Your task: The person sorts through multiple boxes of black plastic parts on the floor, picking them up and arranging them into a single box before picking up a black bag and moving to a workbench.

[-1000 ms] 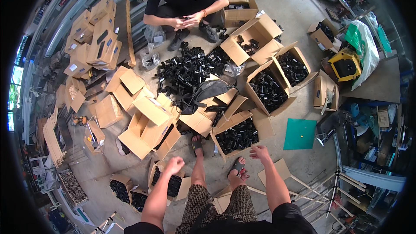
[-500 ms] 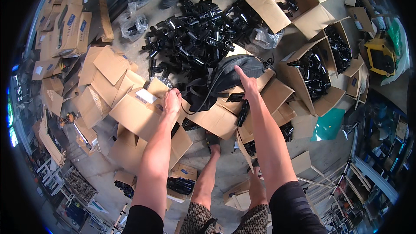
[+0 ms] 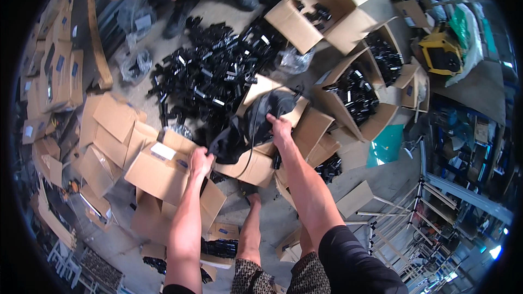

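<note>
Hands gripped a black bag (image 3: 256,125) lying across open cardboard boxes (image 3: 163,171): left hand (image 3: 200,162) pinched its lower corner, right hand (image 3: 279,129) closed on its top edge, beside the heap of black parts (image 3: 212,73) on the floor.

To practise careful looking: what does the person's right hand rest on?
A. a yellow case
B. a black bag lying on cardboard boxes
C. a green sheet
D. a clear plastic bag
B: the right hand lies on the black bag, which is draped over open cardboard boxes; the left hand grips the bag's other end.
</note>
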Available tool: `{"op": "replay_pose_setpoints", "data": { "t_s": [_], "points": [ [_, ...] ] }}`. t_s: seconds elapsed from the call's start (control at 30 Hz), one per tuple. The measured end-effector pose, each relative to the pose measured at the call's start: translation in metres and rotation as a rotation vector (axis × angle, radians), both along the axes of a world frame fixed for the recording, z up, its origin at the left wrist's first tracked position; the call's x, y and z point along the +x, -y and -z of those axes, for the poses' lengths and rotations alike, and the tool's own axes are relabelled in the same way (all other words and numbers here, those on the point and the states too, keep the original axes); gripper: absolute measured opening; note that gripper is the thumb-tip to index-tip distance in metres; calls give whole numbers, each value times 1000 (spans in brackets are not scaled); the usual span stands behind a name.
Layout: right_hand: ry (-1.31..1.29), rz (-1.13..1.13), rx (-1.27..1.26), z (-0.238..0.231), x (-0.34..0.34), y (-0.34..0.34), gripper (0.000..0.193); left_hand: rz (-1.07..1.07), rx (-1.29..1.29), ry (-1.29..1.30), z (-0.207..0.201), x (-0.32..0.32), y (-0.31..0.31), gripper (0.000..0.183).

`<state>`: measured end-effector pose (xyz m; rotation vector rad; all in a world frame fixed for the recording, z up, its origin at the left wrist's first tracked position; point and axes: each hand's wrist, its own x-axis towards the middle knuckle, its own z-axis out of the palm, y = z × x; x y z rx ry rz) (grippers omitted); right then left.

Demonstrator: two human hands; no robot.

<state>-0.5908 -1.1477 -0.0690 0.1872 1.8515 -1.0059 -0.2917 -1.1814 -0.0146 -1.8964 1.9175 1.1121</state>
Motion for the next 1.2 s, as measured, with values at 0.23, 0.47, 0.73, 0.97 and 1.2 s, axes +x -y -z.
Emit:
{"op": "replay_pose_setpoints", "data": {
  "t_s": [0.23,0.47,0.73,0.97,1.2],
  "points": [
    [-157,-303,42,-65,-24,-30,52,-145,-68,-218,-90,-4,-24,24],
    [-216,-598,-225,-256,-31,-41,28,-555,84,-441,-203,6,-71,14],
    [-332,-827,-664,-483,-105,-106,31,-566,160,-556,-403,-95,-101,13],
    [-460,-906,-645,-606,-250,-212,30,-497,190,-614,-495,-256,-168,11],
    [-530,-954,-418,-622,-400,-339,33,-540,573,-809,-454,-458,-300,19]
  ]
}}
